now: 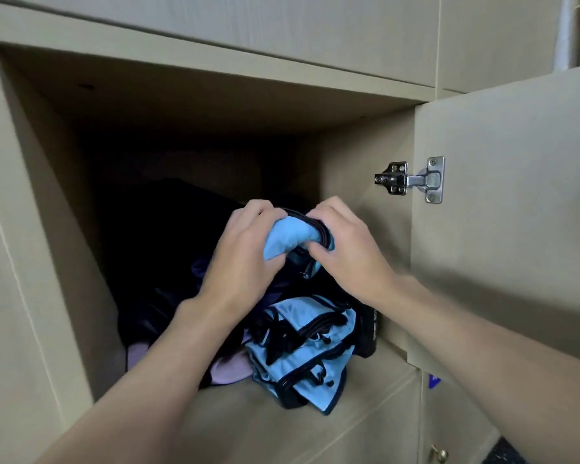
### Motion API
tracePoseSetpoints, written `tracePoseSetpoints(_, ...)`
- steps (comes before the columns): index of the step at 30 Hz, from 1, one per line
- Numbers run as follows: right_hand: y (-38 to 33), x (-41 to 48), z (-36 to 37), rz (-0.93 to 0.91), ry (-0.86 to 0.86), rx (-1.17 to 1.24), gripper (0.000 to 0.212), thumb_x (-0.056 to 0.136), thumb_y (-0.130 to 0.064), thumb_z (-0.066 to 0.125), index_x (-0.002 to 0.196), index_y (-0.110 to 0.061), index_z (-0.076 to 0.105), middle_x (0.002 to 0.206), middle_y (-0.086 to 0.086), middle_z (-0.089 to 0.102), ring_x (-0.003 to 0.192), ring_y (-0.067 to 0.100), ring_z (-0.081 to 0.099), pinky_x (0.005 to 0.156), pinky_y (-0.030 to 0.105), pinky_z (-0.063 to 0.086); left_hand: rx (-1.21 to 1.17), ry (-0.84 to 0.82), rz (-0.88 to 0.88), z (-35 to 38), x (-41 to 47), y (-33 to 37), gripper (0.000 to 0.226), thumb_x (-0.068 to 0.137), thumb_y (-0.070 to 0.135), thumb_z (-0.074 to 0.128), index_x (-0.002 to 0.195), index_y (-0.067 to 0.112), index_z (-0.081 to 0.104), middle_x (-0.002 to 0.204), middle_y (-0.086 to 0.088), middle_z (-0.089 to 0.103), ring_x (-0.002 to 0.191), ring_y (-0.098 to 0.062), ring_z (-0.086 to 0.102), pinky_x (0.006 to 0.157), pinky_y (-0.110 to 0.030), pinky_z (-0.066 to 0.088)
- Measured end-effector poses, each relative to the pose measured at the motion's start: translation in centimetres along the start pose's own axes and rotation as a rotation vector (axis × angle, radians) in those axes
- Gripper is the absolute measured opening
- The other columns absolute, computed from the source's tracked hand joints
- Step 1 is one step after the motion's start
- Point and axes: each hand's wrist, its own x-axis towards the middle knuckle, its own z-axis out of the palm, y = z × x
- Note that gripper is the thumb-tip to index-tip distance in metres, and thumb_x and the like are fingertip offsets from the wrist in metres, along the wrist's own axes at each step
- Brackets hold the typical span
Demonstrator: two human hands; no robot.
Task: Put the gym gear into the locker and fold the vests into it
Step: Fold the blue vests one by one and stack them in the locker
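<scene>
**Two hands gripping a bunched vest inside the open locker**

The left hand (pixel 245 252) and the right hand (pixel 345 249) are holding a bunched light-blue fabric vest with black trim (pixel 288 236) between them, fingers curled tight around it from either side. The bundle is hovering inside the beige wooden locker (pixel 215 406), above a heap of further light-blue, black-edged vests (pixel 302 360) that is lying at the front of the locker floor. A dark fabric bag (pixel 168 236) is filling the shadowed rear left, and a lilac cloth (pixel 228 366) is showing beneath the left forearm. The beige locker door (pixel 516 195) is standing open at the right on a silver metal hinge (pixel 412 179).
</scene>
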Motion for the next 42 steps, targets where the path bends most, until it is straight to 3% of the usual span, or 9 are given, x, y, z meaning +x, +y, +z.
tracePoseSetpoints(3,1.4,-1.2,1.5,-0.063,-0.118,-0.208,0.025,0.085,-0.002,0.062,0.109,-0.008,0.057,0.108,0.001,0.05,0.089,0.021,0.053,0.081,0.033,0.043,0.032,-0.09,-0.035,1.6,-1.9,-1.3,0.049,0.077,0.006,0.078,0.122,0.013,0.061,0.127,0.005,0.045,0.114,-0.015,0.047,0.1,-0.029,0.041)
tracePoseSetpoints(7,2.5,-3.9,1.6,-0.06,-0.397,-0.331,0.03,0.086,-0.025,0.068,0.111,-0.015,0.054,0.116,-0.005,0.052,0.094,0.016,0.047,0.094,0.025,0.03,-0.035,-0.304,-0.145,2.9,-5.3,-1.5,0.047,0.077,0.023,0.078,0.121,0.024,0.059,0.142,0.012,0.031,0.127,-0.014,0.042,0.107,-0.033,0.038)
tracePoseSetpoints(11,3.2,-5.3,0.7,0.02,-0.411,-0.297,0.056,0.09,-0.059,0.049,0.137,-0.029,0.044,0.133,-0.01,0.057,0.128,0.007,0.044,0.119,0.028,0.012,0.017,-0.422,-0.214,2.8,-5.9,-0.9,0.068,0.086,0.042,0.065,0.146,0.038,0.033,0.143,0.019,0.041,0.135,-0.007,0.035,0.112,-0.04,0.031)
tracePoseSetpoints(14,3.3,-5.9,0.5,-0.016,-0.426,-0.358,0.064,0.089,-0.066,0.022,0.145,-0.04,0.036,0.142,-0.011,0.053,0.144,0.008,0.027,0.121,0.038,0.005,0.059,-0.424,-0.212,2.7,-6.2,-0.8,0.06,0.093,0.05,0.054,0.148,0.037,0.034,0.15,0.021,0.035,0.141,-0.003,0.027,0.113,-0.035,0.025)
tracePoseSetpoints(18,4.2,-6.7,0.8,-0.04,-0.496,-0.437,0.079,0.082,-0.078,0.023,0.149,-0.038,0.035,0.148,-0.017,0.045,0.15,0.012,0.013,0.12,0.05,-0.004,0.119,-0.463,-0.256,3.1,-7.1,-0.7,0.075,0.082,0.071,0.032,0.15,0.04,0.033,0.155,0.021,0.022,0.143,0.0,0.009,0.115,-0.033,0.016)
tracePoseSetpoints(25,4.6,-8.6,3.1,-0.129,-0.366,-0.615,0.071,0.087,-0.067,0.035,0.137,-0.021,0.055,0.129,-0.009,0.06,0.102,0.018,0.041,0.083,0.034,0.03,0.205,-0.488,-0.255,4.1,-7.9,-1.1,0.091,0.074,0.078,0.01,0.154,0.038,0.025,0.158,0.019,0.016,0.144,-0.005,0.005,0.117,-0.038,0.017)
tracePoseSetpoints(29,4.9,-9.5,4.6,0.021,-0.38,-0.341,0.071,0.091,-0.054,0.056,0.15,-0.019,0.039,0.147,-0.009,0.046,0.116,0.013,0.037,0.096,0.032,0.044,0.216,-0.51,-0.289,4.6,-8.2,-1.3,0.091,0.074,0.08,0.011,0.153,0.038,0.026,0.157,0.02,0.018,0.143,-0.005,0.008,0.117,-0.038,0.017)
tracePoseSetpoints(32,4.8,-10.1,5.0,0.141,-0.382,-0.207,0.071,0.093,-0.05,0.057,0.154,-0.025,0.029,0.153,-0.017,0.034,0.126,0.009,0.032,0.1,0.031,0.044,0.221,-0.519,-0.309,5.1,-8.5,-1.4,0.075,0.089,0.074,0.032,0.154,0.037,0.026,0.157,0.02,0.018,0.143,-0.007,0.01,0.118,-0.04,0.016)
tracePoseSetpoints(42,4.1,-10.5,4.8,0.233,-0.252,-0.131,0.065,0.092,-0.043,0.064,0.148,-0.019,0.041,0.151,-0.01,0.037,0.132,0.012,0.035,0.107,0.031,0.038,0.218,-0.567,-0.359,5.3,-7.5,-1.6,0.065,0.097,0.063,0.031,0.155,0.037,0.019,0.159,0.016,0.017,0.146,-0.011,0.01,0.119,-0.042,0.013)
